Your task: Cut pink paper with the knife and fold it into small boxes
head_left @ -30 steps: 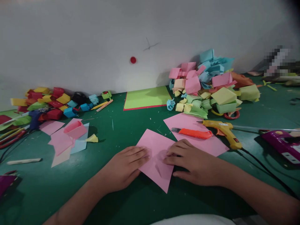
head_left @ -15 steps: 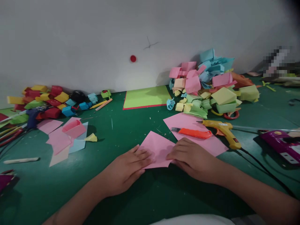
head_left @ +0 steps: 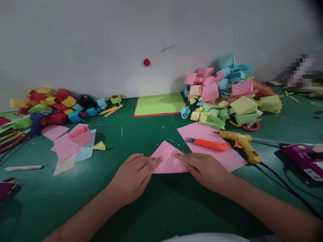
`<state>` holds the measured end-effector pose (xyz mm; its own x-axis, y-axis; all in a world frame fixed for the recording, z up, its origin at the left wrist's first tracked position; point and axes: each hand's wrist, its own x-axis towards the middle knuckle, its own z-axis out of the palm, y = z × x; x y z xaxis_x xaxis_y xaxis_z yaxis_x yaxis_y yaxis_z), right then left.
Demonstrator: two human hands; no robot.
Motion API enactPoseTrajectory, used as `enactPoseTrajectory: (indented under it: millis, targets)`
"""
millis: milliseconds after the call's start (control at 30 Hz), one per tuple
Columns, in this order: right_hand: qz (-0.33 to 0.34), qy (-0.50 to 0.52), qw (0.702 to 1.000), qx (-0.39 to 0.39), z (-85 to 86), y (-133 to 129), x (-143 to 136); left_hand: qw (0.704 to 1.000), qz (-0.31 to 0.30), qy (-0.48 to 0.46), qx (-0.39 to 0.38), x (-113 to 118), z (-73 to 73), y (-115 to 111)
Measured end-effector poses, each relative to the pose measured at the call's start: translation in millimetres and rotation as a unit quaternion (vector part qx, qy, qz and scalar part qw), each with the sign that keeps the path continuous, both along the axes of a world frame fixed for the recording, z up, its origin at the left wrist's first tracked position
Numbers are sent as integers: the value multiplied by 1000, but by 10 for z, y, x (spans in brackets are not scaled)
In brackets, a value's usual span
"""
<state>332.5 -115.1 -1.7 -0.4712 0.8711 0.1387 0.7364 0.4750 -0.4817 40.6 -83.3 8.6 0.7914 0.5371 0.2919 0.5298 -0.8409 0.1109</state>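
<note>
In front of me a sheet of pink paper (head_left: 168,164) lies on the green table, folded to a triangle with its point away from me. My left hand (head_left: 136,173) holds its left side, the forefinger stretched over the top and the thumb low at the edge. On the right side my right hand (head_left: 205,169) grips the paper, fingertips on its upper face and the thumb near the front edge. Parts of both corners are hidden beneath the fingers. Just beyond my right hand, an orange utility knife (head_left: 209,144) rests on another pink sheet (head_left: 227,159).
A yellow glue gun (head_left: 242,143) with a black cord lies to the right, near a purple power strip (head_left: 302,156). Folded paper pieces (head_left: 209,92) are heaped at the back right, more (head_left: 50,104) at the back left. Pink scraps (head_left: 65,148) lie left. A green sheet (head_left: 160,103) touches the wall.
The pink paper's near edge has been folded up, so it now has a straight front edge and a triangular shape. Both hands have shifted slightly, fingertips closer together over it.
</note>
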Motion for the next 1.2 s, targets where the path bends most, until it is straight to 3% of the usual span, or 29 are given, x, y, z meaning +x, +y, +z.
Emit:
enactPoseTrajectory:
  millis: [200, 667, 1100, 1200]
  targets:
    - [39, 19, 999, 31, 22, -21, -18, 1000, -2, 19, 14, 14, 10, -4]
    - [9, -49, 999, 8, 43, -14, -82, 998, 43, 25, -42, 3, -76, 20]
    - [2, -67, 997, 28, 161, -103, -32, 997, -48, 1, -58, 14, -28, 12]
    - [29, -64, 997, 37, 191, -142, -42, 995, -72, 8, -73, 28, -9, 7]
